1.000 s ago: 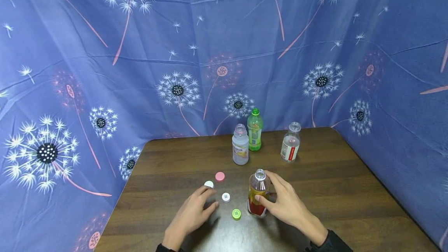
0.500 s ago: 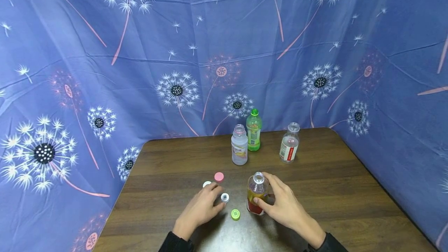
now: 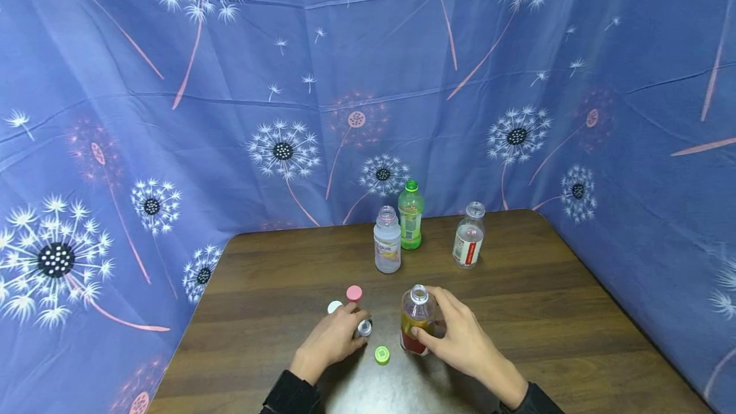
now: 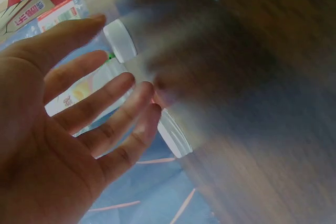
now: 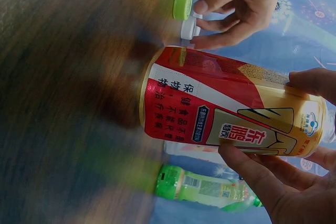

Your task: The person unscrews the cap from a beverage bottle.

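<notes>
My right hand (image 3: 468, 342) grips an uncapped bottle (image 3: 416, 313) with a red-and-gold label, which stands upright on the table. In the right wrist view the thumb and fingers curve round the upper part of its label (image 5: 215, 98). My left hand (image 3: 330, 340) is low over the table, its fingertips around a white bottle cap (image 3: 365, 328). Seen from the left wrist, the thumb and index fingertip come right up to that cap (image 4: 121, 41), with the fingers spread and loosely bent. A green cap (image 3: 382, 355) lies between the hands.
Beyond the left hand lie a pink cap (image 3: 354, 293) and another white cap (image 3: 334, 306). Farther back on the wooden table (image 3: 276, 267) stand three uncapped bottles: whitish (image 3: 388, 245), green (image 3: 411, 216) and clear (image 3: 468, 238). A blue dandelion-print cloth (image 3: 322, 69) hangs behind.
My left hand has moved right, from beside the far white cap to around the nearer white cap. My right hand keeps its grip on the bottle. The head view has shifted slightly.
</notes>
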`<action>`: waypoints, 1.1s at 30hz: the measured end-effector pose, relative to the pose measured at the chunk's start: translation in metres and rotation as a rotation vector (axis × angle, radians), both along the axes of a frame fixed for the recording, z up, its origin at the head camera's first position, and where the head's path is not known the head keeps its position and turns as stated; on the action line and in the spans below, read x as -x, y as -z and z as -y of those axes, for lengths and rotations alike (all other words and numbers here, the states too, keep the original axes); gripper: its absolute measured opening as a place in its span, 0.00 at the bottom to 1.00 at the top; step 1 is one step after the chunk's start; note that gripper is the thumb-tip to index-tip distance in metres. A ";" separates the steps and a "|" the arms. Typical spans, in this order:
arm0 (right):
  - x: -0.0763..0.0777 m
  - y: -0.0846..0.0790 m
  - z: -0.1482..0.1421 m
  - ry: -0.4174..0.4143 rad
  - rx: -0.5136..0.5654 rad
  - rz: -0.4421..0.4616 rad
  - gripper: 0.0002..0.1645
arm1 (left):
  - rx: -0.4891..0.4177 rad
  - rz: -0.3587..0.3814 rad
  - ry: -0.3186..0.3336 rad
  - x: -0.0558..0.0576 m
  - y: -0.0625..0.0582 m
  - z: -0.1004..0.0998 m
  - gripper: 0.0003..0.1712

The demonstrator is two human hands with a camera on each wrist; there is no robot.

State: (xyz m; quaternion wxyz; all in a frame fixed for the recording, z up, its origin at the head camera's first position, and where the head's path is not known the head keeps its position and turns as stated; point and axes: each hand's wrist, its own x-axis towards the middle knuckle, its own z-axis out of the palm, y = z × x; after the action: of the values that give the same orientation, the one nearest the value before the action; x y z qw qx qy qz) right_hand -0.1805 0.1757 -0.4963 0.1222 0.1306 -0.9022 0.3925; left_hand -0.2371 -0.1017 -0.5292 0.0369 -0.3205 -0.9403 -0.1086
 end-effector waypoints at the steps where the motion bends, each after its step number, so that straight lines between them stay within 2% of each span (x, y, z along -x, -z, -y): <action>1: 0.000 0.000 0.000 -0.001 0.006 -0.001 0.43 | 0.008 -0.007 0.004 0.000 0.001 0.000 0.22; 8: 0.002 0.004 0.001 -0.011 0.062 -0.003 0.43 | 0.036 -0.077 0.036 0.004 0.003 -0.004 0.18; 13: 0.003 0.006 0.000 -0.017 0.052 -0.051 0.44 | 0.046 -0.096 0.050 0.003 0.003 -0.007 0.18; 18: 0.003 0.005 -0.002 -0.011 0.011 -0.081 0.44 | 0.005 -0.139 0.060 0.004 0.002 -0.008 0.15; 21: 0.002 0.005 -0.002 -0.022 0.030 -0.063 0.44 | -0.032 -0.152 0.065 0.004 -0.001 -0.008 0.13; 27: 0.001 0.007 -0.001 -0.023 0.054 -0.055 0.44 | -0.071 -0.176 0.073 0.000 -0.015 -0.010 0.12; 33: 0.003 0.006 -0.003 -0.010 0.047 -0.077 0.43 | -0.155 -0.258 0.117 -0.003 -0.040 -0.017 0.13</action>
State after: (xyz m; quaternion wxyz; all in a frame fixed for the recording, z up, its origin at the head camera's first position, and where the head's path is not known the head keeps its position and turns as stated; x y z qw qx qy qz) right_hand -0.1830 0.1783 -0.5026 0.1580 0.1471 -0.8867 0.4088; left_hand -0.2339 -0.0845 -0.4893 0.1754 -0.3823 -0.8963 -0.1406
